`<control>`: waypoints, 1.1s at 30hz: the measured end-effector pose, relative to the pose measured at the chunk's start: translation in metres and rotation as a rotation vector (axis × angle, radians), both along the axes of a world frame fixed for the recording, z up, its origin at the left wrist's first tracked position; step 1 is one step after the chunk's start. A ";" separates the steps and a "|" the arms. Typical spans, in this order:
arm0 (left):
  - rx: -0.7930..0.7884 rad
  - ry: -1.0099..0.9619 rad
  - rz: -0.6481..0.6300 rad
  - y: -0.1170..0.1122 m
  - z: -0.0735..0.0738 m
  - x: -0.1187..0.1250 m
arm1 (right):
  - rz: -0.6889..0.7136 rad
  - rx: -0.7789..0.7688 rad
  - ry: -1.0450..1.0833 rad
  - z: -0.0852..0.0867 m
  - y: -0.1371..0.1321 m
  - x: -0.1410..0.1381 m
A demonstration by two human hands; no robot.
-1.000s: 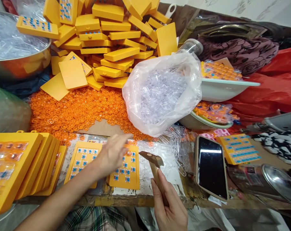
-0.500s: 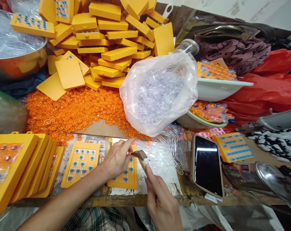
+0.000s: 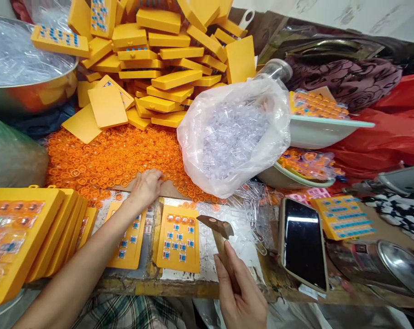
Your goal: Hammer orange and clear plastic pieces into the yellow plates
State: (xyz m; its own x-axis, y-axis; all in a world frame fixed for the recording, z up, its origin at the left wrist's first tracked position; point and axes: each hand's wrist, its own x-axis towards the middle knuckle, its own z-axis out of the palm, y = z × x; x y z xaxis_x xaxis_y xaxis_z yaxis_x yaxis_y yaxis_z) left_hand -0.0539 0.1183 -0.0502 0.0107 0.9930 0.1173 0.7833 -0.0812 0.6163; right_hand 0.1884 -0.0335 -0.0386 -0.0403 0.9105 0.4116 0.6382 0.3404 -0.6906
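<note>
My right hand is wrapped round the wooden handle of a small hammer, whose metal head is raised beside a yellow plastic panel. That panel has a row of orange round caps along its top and several blue-centred clear pieces below. My left hand is at the near edge of a heap of loose orange rings or caps. Its fingers are bent downward and closed, and what lies between them is hidden. Under my left forearm is a second yellow panel with blue-centred pieces, partly covered.
Yellow panels are piled at the back, and more stand in a row at the left. A white plastic bag holds clear pieces. A phone lies right of the hammer. Bowls stand behind it.
My left hand has left the panel and moved up and left to the orange heap, uncovering the panel's orange row. The hammer has shifted slightly right, away from the panel.
</note>
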 end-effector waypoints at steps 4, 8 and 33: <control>-0.037 -0.016 -0.033 -0.008 0.002 0.002 | -0.009 -0.020 0.023 -0.005 -0.002 0.001; -0.012 -0.008 -0.061 -0.012 0.003 -0.002 | -0.012 -0.033 0.029 -0.007 -0.003 0.001; 0.199 -0.063 -0.362 -0.092 -0.004 0.070 | 0.053 -0.040 -0.175 0.007 -0.017 0.007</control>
State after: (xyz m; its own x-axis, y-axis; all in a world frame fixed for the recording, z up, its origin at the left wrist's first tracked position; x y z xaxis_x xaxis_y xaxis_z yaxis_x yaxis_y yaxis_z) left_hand 0.0163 0.0264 -0.0542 0.3416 0.8845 0.3176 0.6438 -0.4665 0.6065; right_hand 0.1954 -0.0505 -0.0321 -0.1567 0.9207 0.3573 0.7319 0.3512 -0.5840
